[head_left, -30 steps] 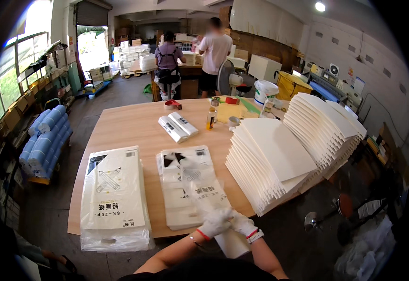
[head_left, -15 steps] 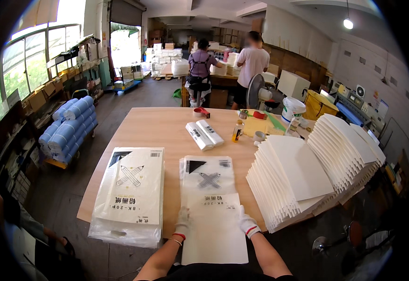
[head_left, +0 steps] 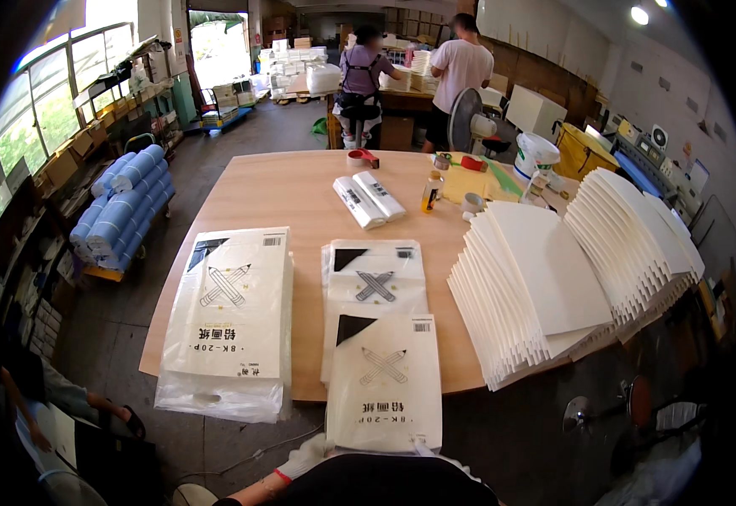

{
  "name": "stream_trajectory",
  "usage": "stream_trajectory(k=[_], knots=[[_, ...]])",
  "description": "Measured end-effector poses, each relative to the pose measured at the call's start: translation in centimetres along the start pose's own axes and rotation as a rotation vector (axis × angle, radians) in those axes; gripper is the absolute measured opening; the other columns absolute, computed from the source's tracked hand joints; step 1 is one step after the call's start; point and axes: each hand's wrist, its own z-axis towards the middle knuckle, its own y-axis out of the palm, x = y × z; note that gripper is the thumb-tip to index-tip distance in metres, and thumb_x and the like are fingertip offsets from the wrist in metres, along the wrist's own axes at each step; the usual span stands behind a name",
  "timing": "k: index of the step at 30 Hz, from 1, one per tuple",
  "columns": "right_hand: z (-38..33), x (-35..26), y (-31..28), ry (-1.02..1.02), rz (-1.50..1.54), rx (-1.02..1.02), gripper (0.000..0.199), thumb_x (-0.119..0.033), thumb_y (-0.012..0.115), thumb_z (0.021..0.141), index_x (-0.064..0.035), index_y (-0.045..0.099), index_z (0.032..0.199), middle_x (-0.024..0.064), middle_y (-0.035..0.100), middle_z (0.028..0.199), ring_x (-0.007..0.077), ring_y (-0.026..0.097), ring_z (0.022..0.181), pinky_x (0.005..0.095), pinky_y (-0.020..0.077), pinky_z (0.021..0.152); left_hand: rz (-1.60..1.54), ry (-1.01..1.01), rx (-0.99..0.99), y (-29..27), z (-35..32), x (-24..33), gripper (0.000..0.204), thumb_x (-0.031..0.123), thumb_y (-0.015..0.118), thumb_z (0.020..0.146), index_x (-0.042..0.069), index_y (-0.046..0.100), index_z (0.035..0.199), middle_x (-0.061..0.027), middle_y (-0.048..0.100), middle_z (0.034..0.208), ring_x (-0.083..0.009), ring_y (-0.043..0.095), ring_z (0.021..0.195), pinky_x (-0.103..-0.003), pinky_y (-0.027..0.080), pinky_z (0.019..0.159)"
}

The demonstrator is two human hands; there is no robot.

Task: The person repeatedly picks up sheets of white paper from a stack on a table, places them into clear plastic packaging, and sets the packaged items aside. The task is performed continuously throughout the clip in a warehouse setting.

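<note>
Your left hand [head_left: 304, 460], gloved in white, sits at the near bottom edge under the printed bag [head_left: 385, 384]; whether it grips the bag cannot be told. Your right hand is hidden. The bag hangs over the table [head_left: 300, 194] edge, overlapping the middle bag stack [head_left: 374, 274], between the left stack [head_left: 229, 312] and fanned white sheets [head_left: 553, 278].
</note>
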Motion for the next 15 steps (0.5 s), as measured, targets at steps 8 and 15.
stream_trajectory(k=[8, 15], knots=[[-0.8, 0.7, -2.6, 0.178, 0.099, 0.006, 0.048, -0.026, 0.058, 0.096, -0.0096, 0.054, 0.140, 0.0220, 0.071, 0.086, 0.0382, 0.071, 0.079, 0.0530, 0.0540, 0.072, -0.144, -0.178, 0.388, -0.8, 3.7, 3.0, 0.003, 0.001, 0.054, 0.090, 0.001, 0.056, 0.091, -0.0101, 0.062, 0.084, -0.0239, 0.066, 0.072, -0.039, 0.053, 0.064], [2.6, 5.0, 2.8, 0.615, 1.615, 0.075, 0.040, -0.019, 0.052, 0.103, -0.0010, 0.055, 0.139, 0.0141, 0.068, 0.122, 0.0224, 0.069, 0.104, 0.0358, 0.0565, 0.092, -0.026, 0.336, 0.321, -2.9, 6.7, 9.9, 0.011, -0.008, 0.056, 0.074, 0.002, 0.055, 0.078, -0.0115, 0.054, 0.079, -0.0259, 0.056, 0.074, -0.034, 0.047, 0.067]])
